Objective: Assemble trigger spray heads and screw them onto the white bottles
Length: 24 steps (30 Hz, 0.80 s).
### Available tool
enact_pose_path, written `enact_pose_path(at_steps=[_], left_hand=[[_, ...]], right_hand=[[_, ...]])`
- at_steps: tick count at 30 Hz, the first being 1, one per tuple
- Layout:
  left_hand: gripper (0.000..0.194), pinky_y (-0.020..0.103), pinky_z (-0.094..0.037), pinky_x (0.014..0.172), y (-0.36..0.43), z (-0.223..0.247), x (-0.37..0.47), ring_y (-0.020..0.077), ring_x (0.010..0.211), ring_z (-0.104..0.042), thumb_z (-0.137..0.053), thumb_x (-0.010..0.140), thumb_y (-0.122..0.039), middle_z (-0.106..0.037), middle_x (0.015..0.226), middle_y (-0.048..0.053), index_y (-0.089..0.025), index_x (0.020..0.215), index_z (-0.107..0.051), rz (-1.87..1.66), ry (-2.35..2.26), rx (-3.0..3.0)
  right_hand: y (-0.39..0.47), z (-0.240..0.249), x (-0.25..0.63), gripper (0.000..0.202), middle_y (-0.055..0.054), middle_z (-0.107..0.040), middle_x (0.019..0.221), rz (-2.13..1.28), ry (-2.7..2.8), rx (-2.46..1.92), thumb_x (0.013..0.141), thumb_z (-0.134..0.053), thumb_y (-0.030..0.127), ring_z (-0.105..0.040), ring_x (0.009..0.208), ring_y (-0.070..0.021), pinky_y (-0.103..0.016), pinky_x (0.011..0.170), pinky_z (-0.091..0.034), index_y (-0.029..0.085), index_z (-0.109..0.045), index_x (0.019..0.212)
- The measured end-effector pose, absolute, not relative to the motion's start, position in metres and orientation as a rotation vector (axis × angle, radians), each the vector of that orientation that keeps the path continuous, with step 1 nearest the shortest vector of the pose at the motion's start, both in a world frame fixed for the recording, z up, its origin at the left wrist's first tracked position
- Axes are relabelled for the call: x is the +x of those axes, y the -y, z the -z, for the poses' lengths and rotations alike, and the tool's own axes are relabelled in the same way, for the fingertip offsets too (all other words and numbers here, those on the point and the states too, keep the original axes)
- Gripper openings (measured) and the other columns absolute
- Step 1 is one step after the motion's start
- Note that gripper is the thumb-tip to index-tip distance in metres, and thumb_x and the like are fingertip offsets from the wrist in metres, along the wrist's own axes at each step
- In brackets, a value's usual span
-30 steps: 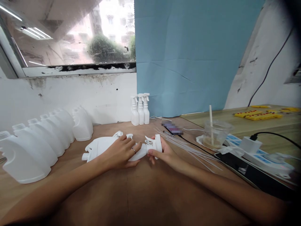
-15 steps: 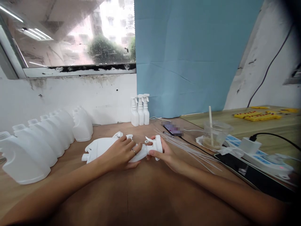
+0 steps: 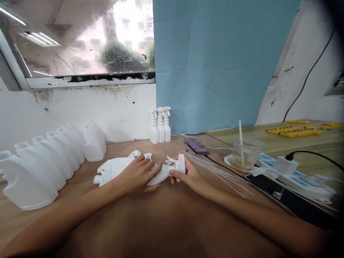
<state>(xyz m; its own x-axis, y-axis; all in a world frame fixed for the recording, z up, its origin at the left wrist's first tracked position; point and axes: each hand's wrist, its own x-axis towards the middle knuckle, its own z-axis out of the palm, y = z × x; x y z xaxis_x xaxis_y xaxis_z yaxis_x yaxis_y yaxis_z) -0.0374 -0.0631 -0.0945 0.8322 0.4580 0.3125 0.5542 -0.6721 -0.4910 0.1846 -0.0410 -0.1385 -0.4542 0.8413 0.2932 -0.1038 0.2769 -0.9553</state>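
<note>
My left hand (image 3: pixel 141 172) wraps over a white plastic spray bottle (image 3: pixel 161 175) lying on its side, its neck pointing right. My right hand (image 3: pixel 188 175) has its fingers closed round a white trigger sprayer head (image 3: pixel 180 165) at that bottle's neck; the trigger lever sticks up to the left. Whether the head is threaded on, I cannot tell. Left of my left hand another white bottle (image 3: pixel 114 168) lies flat, partly covered by the hand. Loose white sprayer heads (image 3: pixel 135 153) lie just behind my left knuckles.
Uncapped white bottles (image 3: pixel 40 157) stand in a row at the left. Three spray bottles with heads (image 3: pixel 160 125) stand by the wall. Thin white tubes (image 3: pixel 215 168), a phone (image 3: pixel 197 146), a plastic cup with a straw (image 3: pixel 245 152) and a power strip (image 3: pixel 309 184) lie to the right.
The sprayer head has turned slightly in my right hand, and its trigger lever now shows more clearly. My left hand and the bottles have stayed in place.
</note>
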Motion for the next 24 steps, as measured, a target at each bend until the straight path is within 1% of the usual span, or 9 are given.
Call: enact_pose_path(at_steps=[4,7,13,19,24], left_hand=[[0.047,0.039,-0.040,0.075,0.0635,0.0947,-0.0371,0.0249,0.078,-0.056,-0.045,0.091,-0.045,-0.061,0.089,0.011,-0.009,0.120,-0.047,0.221,0.721,-2.405],[0.048,0.039,-0.040,0.075,0.0638,0.0955,-0.0370,0.0251,0.080,-0.056,-0.045,0.091,-0.045,-0.061,0.090,0.012,-0.008,0.121,-0.046,0.243,0.701,-2.408],[0.050,0.039,-0.041,0.075,0.0650,0.0948,-0.0367,0.0250,0.080,-0.056,-0.044,0.092,-0.046,-0.061,0.089,0.012,-0.008,0.124,-0.043,0.268,0.671,-2.406],[0.048,0.039,-0.043,0.074,0.0666,0.0951,-0.0343,0.0245,0.077,-0.056,-0.044,0.091,-0.047,-0.062,0.088,0.011,-0.009,0.121,-0.045,0.305,0.672,-2.430],[0.047,0.038,-0.043,0.071,0.0658,0.0980,-0.0337,0.0237,0.074,-0.056,-0.043,0.092,-0.045,-0.062,0.087,0.011,-0.009,0.123,-0.043,0.366,0.627,-2.392]], right_hand=[[0.0421,0.1385,0.1846,0.047,0.002,-0.063,0.074,-1.332,1.671,-0.616,0.079,-0.069,0.038,-0.058,0.063,-0.0145,-0.029,0.063,-0.044,0.023,-0.029,0.100],[0.0429,0.1387,0.1848,0.045,0.004,-0.061,0.068,-1.296,1.686,-0.620,0.080,-0.068,0.037,-0.056,0.062,-0.0138,-0.028,0.061,-0.042,0.023,-0.030,0.099],[0.0419,0.1414,0.1830,0.043,0.008,-0.052,0.059,-1.241,1.675,-0.622,0.081,-0.066,0.041,-0.047,0.052,-0.0118,-0.025,0.053,-0.034,0.024,-0.029,0.096],[0.0434,0.1392,0.1817,0.045,0.009,-0.049,0.059,-1.257,1.638,-0.618,0.078,-0.067,0.046,-0.043,0.047,-0.0098,-0.023,0.048,-0.032,0.024,-0.029,0.090],[0.0469,0.1352,0.1797,0.047,0.009,-0.048,0.062,-1.291,1.579,-0.630,0.075,-0.069,0.047,-0.043,0.048,-0.0092,-0.023,0.046,-0.033,0.024,-0.030,0.087]])
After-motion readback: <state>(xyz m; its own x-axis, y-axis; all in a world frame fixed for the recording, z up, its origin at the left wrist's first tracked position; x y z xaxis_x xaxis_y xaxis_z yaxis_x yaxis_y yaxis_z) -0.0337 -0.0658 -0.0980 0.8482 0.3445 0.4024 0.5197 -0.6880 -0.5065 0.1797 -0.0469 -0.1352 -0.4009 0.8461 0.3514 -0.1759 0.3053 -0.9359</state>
